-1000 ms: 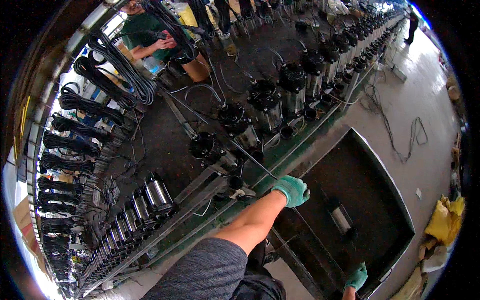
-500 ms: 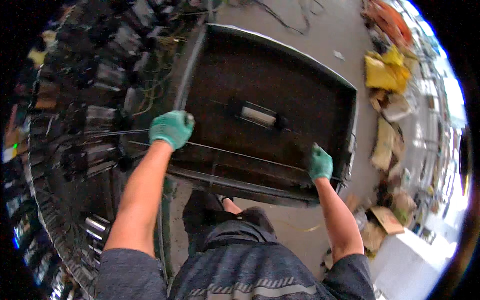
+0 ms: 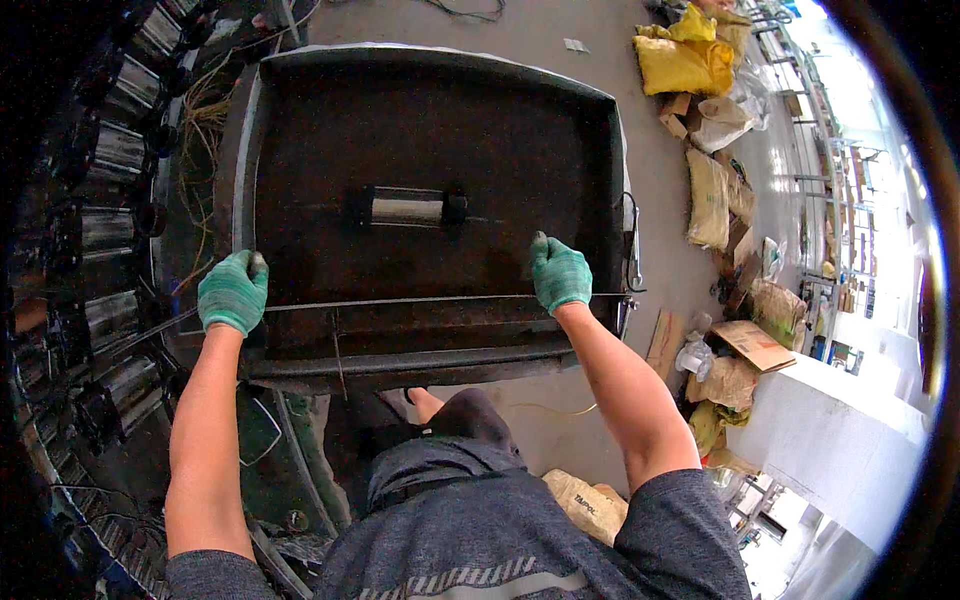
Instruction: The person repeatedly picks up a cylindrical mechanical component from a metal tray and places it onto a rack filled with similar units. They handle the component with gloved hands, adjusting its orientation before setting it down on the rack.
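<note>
Head view, item one: what is serving as the landmark?

— One black rectangular tray (image 3: 400,120), deep-walled, is standing in front of the person.

Item two, the left hand?

— Left hand (image 3: 233,293), green knitted glove: it is closing in a fist over the tray's left edge and is gripping one thin rod (image 3: 400,302), thumb uppermost.

And where is that rod lying?

— It is running left to right across the tray's near part and is reaching the right rim. A length is also showing to the left of the tray, beyond the fist; whether both are forming one piece, I cannot tell.

Item three, the right hand?

— Right hand (image 3: 562,275), matching glove, fingers bent: it is hovering or resting above the tray's right part, with the rod passing behind it. Whether it is gripping the rod, I cannot tell.

Remaining stock?

— One pale cylinder with black ends (image 3: 407,208), lying inside the tray, beyond the rod. Metal cylinders (image 3: 108,235), several, black-ended, lining up left of the tray. One yellow sack (image 3: 690,62), lying right of the tray's far corner. One cardboard sheet (image 3: 752,345), lying right of the tray's near corner.
</note>
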`<state>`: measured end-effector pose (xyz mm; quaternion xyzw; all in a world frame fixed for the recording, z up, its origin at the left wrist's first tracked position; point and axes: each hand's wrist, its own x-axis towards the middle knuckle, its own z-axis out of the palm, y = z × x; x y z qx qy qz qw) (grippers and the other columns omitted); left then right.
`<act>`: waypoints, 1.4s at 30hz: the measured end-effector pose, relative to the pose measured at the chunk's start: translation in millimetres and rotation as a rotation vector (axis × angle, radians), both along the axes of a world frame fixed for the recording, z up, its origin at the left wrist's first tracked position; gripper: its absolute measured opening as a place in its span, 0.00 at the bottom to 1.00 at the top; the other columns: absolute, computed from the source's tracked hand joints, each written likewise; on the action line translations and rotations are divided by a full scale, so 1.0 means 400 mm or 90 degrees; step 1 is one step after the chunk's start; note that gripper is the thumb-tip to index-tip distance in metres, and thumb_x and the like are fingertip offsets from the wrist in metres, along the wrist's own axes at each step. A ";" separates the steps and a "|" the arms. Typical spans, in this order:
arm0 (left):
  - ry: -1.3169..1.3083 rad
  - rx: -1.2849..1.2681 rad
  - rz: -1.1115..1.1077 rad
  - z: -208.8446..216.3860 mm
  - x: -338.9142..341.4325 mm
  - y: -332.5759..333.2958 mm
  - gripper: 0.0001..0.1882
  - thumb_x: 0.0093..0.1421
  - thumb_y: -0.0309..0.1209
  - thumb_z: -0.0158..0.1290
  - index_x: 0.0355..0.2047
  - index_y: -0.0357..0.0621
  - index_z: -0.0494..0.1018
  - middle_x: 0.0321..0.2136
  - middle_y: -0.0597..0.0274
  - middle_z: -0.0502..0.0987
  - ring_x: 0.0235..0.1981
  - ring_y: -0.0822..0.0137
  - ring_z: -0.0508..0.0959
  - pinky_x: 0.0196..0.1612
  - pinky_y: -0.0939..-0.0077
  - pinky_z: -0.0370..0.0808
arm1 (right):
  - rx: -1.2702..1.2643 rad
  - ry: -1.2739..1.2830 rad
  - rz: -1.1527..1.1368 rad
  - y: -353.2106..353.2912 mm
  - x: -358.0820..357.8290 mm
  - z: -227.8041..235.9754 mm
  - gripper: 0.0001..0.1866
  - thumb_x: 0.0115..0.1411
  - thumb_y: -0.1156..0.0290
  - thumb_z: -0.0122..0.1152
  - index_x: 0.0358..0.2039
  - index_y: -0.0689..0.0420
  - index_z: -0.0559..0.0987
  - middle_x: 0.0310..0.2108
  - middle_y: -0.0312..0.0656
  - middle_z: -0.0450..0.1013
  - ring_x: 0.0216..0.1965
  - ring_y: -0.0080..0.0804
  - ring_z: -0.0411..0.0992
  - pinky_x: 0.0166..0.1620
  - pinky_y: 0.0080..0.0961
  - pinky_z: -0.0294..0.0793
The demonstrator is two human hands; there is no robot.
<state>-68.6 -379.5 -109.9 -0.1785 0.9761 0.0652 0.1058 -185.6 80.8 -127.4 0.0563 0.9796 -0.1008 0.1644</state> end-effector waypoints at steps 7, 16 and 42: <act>-0.019 0.002 0.010 0.015 -0.008 0.012 0.21 0.71 0.46 0.43 0.40 0.44 0.79 0.39 0.48 0.82 0.40 0.42 0.80 0.45 0.49 0.77 | -0.003 0.020 0.005 0.005 0.000 -0.009 0.29 0.72 0.42 0.39 0.35 0.51 0.82 0.34 0.56 0.79 0.41 0.61 0.77 0.45 0.54 0.75; -0.028 0.011 0.010 0.007 -0.007 0.004 0.22 0.71 0.47 0.42 0.40 0.44 0.80 0.39 0.48 0.82 0.41 0.42 0.80 0.45 0.49 0.77 | 0.011 0.009 -0.002 -0.001 0.002 0.003 0.28 0.72 0.43 0.40 0.36 0.51 0.83 0.34 0.56 0.80 0.41 0.61 0.77 0.44 0.54 0.75; -0.012 0.006 -0.001 -0.001 -0.004 -0.003 0.21 0.71 0.47 0.43 0.38 0.45 0.80 0.39 0.47 0.82 0.41 0.41 0.80 0.45 0.48 0.76 | -0.006 0.018 0.004 0.007 0.003 -0.009 0.30 0.72 0.41 0.39 0.37 0.50 0.83 0.35 0.55 0.80 0.41 0.61 0.77 0.44 0.54 0.75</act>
